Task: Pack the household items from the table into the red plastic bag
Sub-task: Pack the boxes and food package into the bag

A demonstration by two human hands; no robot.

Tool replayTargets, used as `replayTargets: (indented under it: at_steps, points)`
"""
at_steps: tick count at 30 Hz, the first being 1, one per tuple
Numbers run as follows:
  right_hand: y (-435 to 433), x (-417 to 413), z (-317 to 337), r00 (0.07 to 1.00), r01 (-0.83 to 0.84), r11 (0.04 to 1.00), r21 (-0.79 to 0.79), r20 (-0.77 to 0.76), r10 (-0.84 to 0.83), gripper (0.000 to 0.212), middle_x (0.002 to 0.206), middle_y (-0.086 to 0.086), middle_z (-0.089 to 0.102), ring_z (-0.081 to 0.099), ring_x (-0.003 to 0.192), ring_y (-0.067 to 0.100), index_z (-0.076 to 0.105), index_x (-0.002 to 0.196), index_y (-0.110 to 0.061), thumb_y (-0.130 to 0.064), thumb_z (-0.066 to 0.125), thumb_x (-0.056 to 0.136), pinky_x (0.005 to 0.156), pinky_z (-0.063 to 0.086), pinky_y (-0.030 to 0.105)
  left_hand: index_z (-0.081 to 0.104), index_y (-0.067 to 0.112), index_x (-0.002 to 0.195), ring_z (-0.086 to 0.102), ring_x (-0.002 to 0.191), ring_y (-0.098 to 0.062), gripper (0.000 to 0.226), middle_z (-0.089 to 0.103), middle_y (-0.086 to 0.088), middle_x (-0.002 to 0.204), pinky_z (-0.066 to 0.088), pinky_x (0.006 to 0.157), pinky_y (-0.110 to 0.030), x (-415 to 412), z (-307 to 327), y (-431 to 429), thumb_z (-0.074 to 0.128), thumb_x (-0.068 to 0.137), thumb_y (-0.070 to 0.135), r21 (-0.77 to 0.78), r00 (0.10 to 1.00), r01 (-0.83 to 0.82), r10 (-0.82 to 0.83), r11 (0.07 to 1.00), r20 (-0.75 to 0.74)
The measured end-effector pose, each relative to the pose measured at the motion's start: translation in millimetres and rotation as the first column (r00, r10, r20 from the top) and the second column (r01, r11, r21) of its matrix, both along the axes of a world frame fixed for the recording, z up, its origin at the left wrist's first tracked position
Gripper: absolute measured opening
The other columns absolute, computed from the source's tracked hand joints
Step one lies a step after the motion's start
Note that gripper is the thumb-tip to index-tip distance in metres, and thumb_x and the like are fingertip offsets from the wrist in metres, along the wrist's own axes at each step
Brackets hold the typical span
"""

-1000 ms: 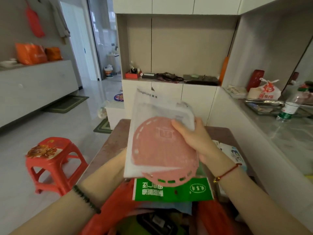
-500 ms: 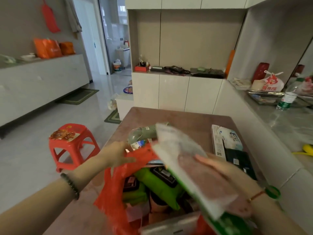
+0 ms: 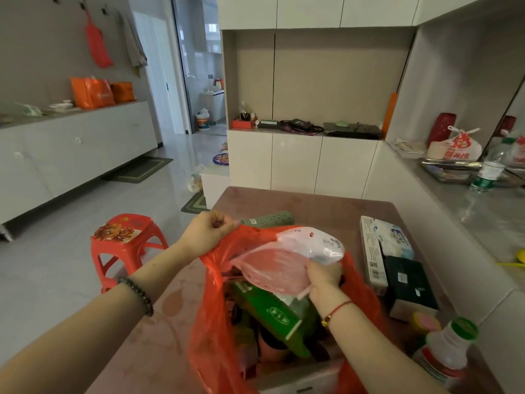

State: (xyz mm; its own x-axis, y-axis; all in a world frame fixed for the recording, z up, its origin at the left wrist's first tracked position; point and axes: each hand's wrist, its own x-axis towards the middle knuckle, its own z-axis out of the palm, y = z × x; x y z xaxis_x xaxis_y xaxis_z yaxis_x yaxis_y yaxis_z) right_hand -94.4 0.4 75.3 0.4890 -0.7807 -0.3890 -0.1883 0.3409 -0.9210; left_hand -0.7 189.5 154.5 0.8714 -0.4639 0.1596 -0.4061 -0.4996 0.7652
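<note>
The red plastic bag (image 3: 210, 314) stands open on the brown table (image 3: 312, 204), stuffed with several items. My left hand (image 3: 206, 233) pinches the bag's far left rim and holds it up. My right hand (image 3: 324, 278) grips a clear packet with a pink perforated mat (image 3: 272, 268) inside, lying across the bag's mouth. Under it a green packet (image 3: 272, 311) leans inside the bag. A grey-green perforated roll (image 3: 270, 218) lies just behind the bag.
Right of the bag lie a white box (image 3: 372, 251), a tissue pack (image 3: 396, 237), a dark box (image 3: 409, 285) and a white bottle with a green cap (image 3: 449, 348). A red stool (image 3: 125, 237) stands left of the table. A grey counter (image 3: 483, 211) runs along the right.
The pink mat packet came down from in front of my face into the bag's mouth. My left hand let go of it and took hold of the bag's rim.
</note>
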Motion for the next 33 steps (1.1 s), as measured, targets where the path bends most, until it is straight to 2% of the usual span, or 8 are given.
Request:
replayTargets:
  at_steps: [4,10,12,16,20,25,28,33]
  points:
    - [36,19,-14,0.985,-0.077,0.977,-0.200,-0.169,0.043,0.080,0.149,0.019,0.027,0.032,0.135,0.036,0.000,0.148,-0.010,-0.016,0.053,0.089,0.112,0.029,0.045,0.068,0.004,0.074,0.060,0.061,-0.014,0.028,0.069,-0.009,0.068,0.052,0.068,-0.029,3,0,-12,0.058,0.089,0.025,-0.059,1.000,0.025,-0.025,0.998,0.000]
    - [53,30,-22,0.902,-0.426,0.904,-0.031,-0.096,0.421,0.081,0.128,0.018,0.050,0.058,0.107,0.029,0.032,0.137,-0.008,-0.013,0.070,0.066,0.083,0.053,0.037,0.067,0.004,0.077,0.063,0.066,-0.021,0.025,0.070,-0.017,0.071,0.054,0.073,-0.037,7,-2,-13,0.058,0.089,0.024,-0.150,0.995,0.065,-0.075,0.987,-0.059]
    - [34,16,-14,0.944,-0.329,0.908,-0.259,-0.099,0.314,0.093,0.146,0.013,0.035,0.044,0.127,0.029,0.023,0.144,-0.011,-0.016,0.073,0.066,0.102,0.044,0.044,0.067,0.003,0.087,0.065,0.074,-0.024,0.022,0.071,-0.018,0.079,0.054,0.080,-0.041,10,-7,-4,0.059,0.088,0.024,-0.161,0.997,0.029,-0.041,0.987,-0.071]
    - [33,-16,13,0.935,-0.185,0.278,-0.943,-0.082,0.346,0.058,0.154,0.002,0.021,0.016,0.143,0.020,0.039,0.138,-0.017,-0.015,0.060,0.084,0.115,0.019,0.037,0.066,0.021,0.094,0.067,0.081,-0.023,0.011,0.072,-0.010,0.088,0.053,0.083,-0.041,12,-24,4,0.063,0.085,0.027,-0.093,0.978,0.079,-0.095,0.993,-0.184]
    - [46,-12,-20,0.668,-0.571,-0.263,-0.778,-0.626,0.402,0.033,0.114,-0.009,0.066,0.064,0.106,0.011,0.068,0.099,-0.033,-0.038,0.041,0.080,0.092,0.052,0.039,0.075,0.027,0.079,0.060,0.072,-0.019,0.016,0.073,-0.003,0.078,0.050,0.072,-0.035,7,-44,8,0.063,0.086,0.020,-0.042,0.927,0.272,-0.273,0.962,-0.258]
    - [27,8,4,0.382,-0.759,-0.215,-0.614,-0.689,0.616,0.029,0.115,-0.001,0.064,0.056,0.108,0.017,0.063,0.112,-0.018,-0.028,0.045,0.092,0.097,0.045,0.034,0.074,0.034,0.074,0.045,0.048,0.001,0.014,0.061,0.011,0.057,0.034,0.051,-0.009,7,-55,21,0.064,0.083,0.031,-0.056,0.869,0.373,-0.370,0.926,-0.329]
    - [5,32,51,0.503,-0.714,0.042,-0.699,-0.470,0.726,0.018,0.086,-0.011,0.070,0.065,0.077,-0.003,0.071,0.098,-0.016,-0.015,0.056,0.089,0.075,0.052,0.014,0.073,0.028,0.083,0.056,0.064,-0.013,0.043,0.066,-0.001,0.074,0.045,0.062,-0.019,23,-59,28,0.062,0.066,0.066,-0.130,0.873,0.293,-0.320,0.947,-0.367]
    - [-31,106,70,0.681,-0.640,0.281,-0.715,-0.358,0.639,0.023,0.104,0.005,0.069,0.065,0.079,0.008,0.065,0.108,-0.011,-0.010,0.062,0.086,0.075,0.051,0.017,0.064,0.021,0.091,0.064,0.061,-0.008,0.024,0.068,0.005,0.068,0.053,0.065,-0.019,69,-75,21,0.045,0.094,0.034,-0.065,0.905,-0.026,-0.005,0.998,-0.425]
